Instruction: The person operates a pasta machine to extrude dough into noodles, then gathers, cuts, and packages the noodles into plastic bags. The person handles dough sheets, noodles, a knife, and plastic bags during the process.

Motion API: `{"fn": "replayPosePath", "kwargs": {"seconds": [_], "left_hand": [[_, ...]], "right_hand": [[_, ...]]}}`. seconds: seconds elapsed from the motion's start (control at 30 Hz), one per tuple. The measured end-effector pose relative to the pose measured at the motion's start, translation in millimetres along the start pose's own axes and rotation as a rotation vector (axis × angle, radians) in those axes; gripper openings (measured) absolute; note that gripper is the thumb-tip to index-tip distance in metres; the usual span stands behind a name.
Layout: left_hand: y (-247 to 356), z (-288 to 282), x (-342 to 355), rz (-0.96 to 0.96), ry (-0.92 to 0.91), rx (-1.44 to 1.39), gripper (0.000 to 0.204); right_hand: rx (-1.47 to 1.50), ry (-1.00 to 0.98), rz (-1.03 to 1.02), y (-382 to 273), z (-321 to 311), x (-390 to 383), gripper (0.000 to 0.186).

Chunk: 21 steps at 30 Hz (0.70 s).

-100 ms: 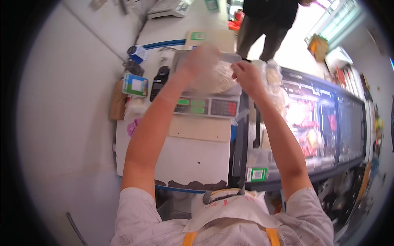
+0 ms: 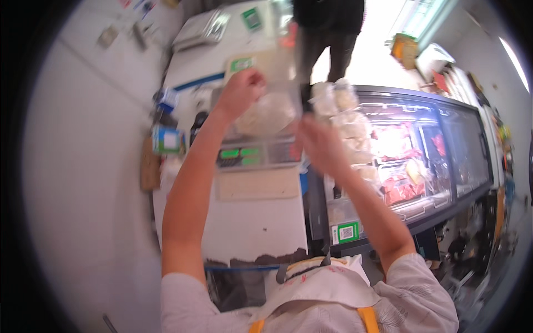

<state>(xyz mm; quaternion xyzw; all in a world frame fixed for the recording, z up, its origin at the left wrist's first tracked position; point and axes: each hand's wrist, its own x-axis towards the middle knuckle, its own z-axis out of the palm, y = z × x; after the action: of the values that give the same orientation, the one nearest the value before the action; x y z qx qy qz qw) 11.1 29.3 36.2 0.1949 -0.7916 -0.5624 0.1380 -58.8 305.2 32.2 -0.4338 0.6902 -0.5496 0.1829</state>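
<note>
A clear plastic bag of pale food (image 2: 264, 116) lies on the pan of a scale, its contents blurred. At the bag's upper left is my left hand (image 2: 240, 95), its fingers curled in; whatever they hold, if anything, is hidden. My right hand (image 2: 321, 145) is off the bag's lower right, beside the scale, smeared by motion so its fingers do not read clearly. Below the pan, the front panel of the digital scale (image 2: 258, 154) shows lit green displays and a keypad.
Several bags of pale food (image 2: 351, 125) line the left edge of a glass-topped display case (image 2: 466, 139) holding red meat (image 2: 402, 188). A pale board (image 2: 258, 184) lies before the scale. Small boxes (image 2: 167, 140) stand along the left wall. A person (image 2: 330, 33) stands beyond the counter.
My right hand has dropped back from the bag toward the near right. My left hand remains at the bag's upper left, now less blurred. The whole view has shifted a little.
</note>
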Motion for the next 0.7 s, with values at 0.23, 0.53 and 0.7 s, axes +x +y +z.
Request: {"fn": "replayPosePath", "kwargs": {"seconds": [0.23, 0.53, 0.7], "left_hand": [[144, 73, 35, 0.117, -0.077, -0.168, 0.014], [185, 236, 128, 0.008, -0.256, -0.176, 0.018], [148, 372, 212, 0.062, -0.398, -0.032, 0.015]], "right_hand": [[0.340, 0.115, 0.663, 76, -87, -216, 0.022], [0.738, 0.340, 0.839, 115, -147, -311, 0.019], [0.731, 0.390, 0.827, 130, -197, -334, 0.017]]}}
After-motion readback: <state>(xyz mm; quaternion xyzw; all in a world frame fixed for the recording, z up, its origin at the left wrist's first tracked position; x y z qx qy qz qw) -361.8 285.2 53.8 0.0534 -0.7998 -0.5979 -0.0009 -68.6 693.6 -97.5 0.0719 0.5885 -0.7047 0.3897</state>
